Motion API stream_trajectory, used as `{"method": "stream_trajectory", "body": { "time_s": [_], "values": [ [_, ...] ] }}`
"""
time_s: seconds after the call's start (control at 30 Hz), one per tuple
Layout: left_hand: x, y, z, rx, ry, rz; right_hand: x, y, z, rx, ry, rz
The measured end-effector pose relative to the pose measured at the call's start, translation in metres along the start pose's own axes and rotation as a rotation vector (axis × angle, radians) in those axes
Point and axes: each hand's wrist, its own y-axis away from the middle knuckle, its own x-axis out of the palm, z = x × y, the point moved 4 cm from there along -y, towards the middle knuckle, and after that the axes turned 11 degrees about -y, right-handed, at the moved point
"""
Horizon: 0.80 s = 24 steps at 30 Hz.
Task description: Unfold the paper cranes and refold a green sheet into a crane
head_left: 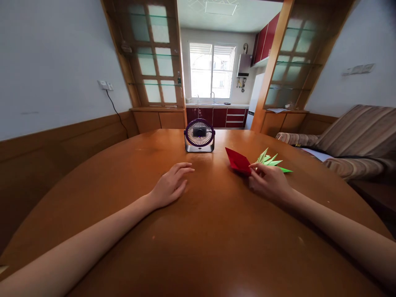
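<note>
Between the thumb and fingers of my right hand (268,180) is the edge of a red folded paper piece (237,160), its pointed corner turned up and to the left. Just behind that hand lies a green folded paper piece (269,159) with several pointed tips; my fingers partly cover it. My left hand (173,184) rests on the wooden table (198,239), fingers apart, with nothing in it. A small purple desk fan (199,134) on a stand faces me, beyond both hands.
On the right stands a striped armchair (355,132) close to the table's edge. A black cord (116,109) hangs from a wall socket (105,85) on the left. Wooden cabinets with glass shelves (157,53) flank the kitchen opening behind the table.
</note>
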Motion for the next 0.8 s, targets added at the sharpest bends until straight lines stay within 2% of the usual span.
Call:
{"method": "stream_trajectory", "body": {
  "time_s": [0.17,0.37,0.53,0.63,0.8],
  "values": [
    [0.004,-0.004,-0.011,-0.037,0.014,-0.043,0.008,0.000,0.008,0.173,-0.490,0.038],
    [0.023,-0.021,-0.034,0.046,0.012,-0.007,0.032,0.003,0.006,0.310,-0.929,0.116],
    [0.033,-0.032,-0.042,0.126,0.049,0.044,0.049,0.001,0.010,0.361,-1.069,0.173],
    [0.034,-0.033,-0.042,0.116,0.113,0.049,0.057,-0.003,0.010,0.359,-1.081,0.159],
    [0.030,-0.031,-0.036,-0.004,0.152,-0.074,0.068,-0.011,0.014,0.386,-1.305,0.082]
  ]
}}
